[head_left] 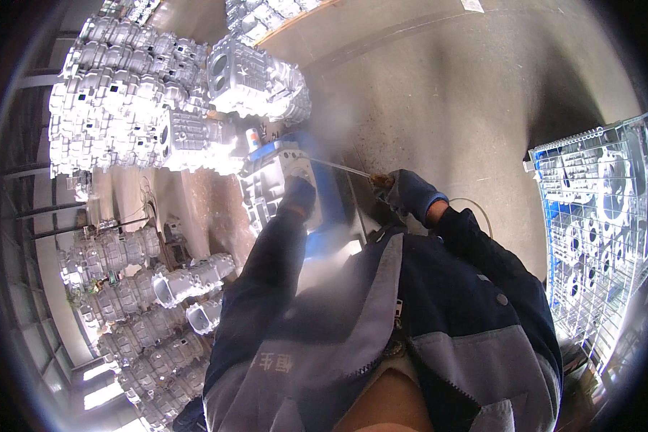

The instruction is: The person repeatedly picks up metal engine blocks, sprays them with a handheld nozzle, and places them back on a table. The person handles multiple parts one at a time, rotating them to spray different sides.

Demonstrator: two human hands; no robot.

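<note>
The right hand (410, 193), in a dark blue glove, is closed around the near end of a long thin rod (343, 168), which points left so that its far end comes close to a grey metal casting (265, 180). The left hand (300, 196), also gloved, rests on the casting's right side; how far its fingers are spread cannot be told. The casting is in front of the person, left of centre, beside a blue tabletop (329, 198). An orange and white bottle (253, 139) stands just beyond it.
</note>
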